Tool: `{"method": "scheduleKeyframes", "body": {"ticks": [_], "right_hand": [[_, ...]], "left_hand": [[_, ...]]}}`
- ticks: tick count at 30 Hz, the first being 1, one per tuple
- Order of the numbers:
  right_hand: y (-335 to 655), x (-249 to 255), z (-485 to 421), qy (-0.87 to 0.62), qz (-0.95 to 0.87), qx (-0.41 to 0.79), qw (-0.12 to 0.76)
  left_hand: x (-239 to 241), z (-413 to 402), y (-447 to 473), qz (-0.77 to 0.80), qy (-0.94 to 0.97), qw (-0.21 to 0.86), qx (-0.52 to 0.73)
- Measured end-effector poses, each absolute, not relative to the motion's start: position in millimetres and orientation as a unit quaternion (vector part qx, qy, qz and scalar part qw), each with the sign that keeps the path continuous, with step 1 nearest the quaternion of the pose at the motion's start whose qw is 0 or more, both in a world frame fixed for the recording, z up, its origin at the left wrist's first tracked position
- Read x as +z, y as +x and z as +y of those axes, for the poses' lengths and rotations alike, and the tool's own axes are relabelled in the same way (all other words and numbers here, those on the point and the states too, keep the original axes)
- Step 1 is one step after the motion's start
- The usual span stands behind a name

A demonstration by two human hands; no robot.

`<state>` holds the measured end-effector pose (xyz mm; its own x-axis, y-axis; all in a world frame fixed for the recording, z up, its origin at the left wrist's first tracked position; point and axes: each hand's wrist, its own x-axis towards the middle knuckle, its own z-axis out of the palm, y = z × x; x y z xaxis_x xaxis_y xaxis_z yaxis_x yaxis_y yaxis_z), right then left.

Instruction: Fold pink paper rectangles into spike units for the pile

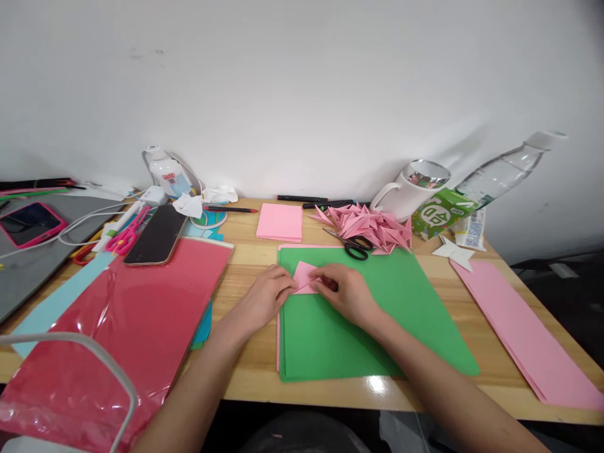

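Observation:
Between my two hands is a small folded piece of pink paper (304,277), lying over a stack of green paper (377,327). My left hand (270,294) pinches its left corner, fingers closed together. At the right edge, the fingers of my right hand (346,292) are curled and pinch the paper too. Just beyond my right hand, black-handled scissors (358,247) rest at the top of the green stack, against a heap of folded pink paper pieces (370,226). A pile of pink square sheets (280,221) lies behind my left hand.
On the left are a plastic-wrapped red paper pack (136,308), a phone (158,234), pink scissors (129,233) and a white bottle (167,171). Toward the right stand a white mug (410,189), a green carton (441,214) and a clear bottle (507,167). Long pink sheets (528,333) lie near the right edge.

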<state>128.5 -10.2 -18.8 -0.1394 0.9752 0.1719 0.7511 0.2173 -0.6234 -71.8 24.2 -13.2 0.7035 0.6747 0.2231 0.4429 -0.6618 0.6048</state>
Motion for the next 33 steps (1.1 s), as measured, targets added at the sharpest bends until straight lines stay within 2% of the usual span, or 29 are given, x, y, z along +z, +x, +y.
{"method": "scheduleKeyframes", "body": {"ticks": [9,20,33], "right_hand": [[127.4,-17.1,-8.6,-0.6,-0.729,0.197,0.263],[128.6,-16.2,-8.9,-0.591,-0.727,0.218,0.275],[128.7,-13.0,-8.2,-0.588,-0.725,0.228,0.276]], "left_hand": [[-5.5,18.4,-68.8,0.341,0.885,0.25,0.193],[-15.7,15.5,-55.7,0.406,0.852,0.22,0.248],[-8.8,12.1,-55.2,0.416,0.844,0.247,0.232]]}}
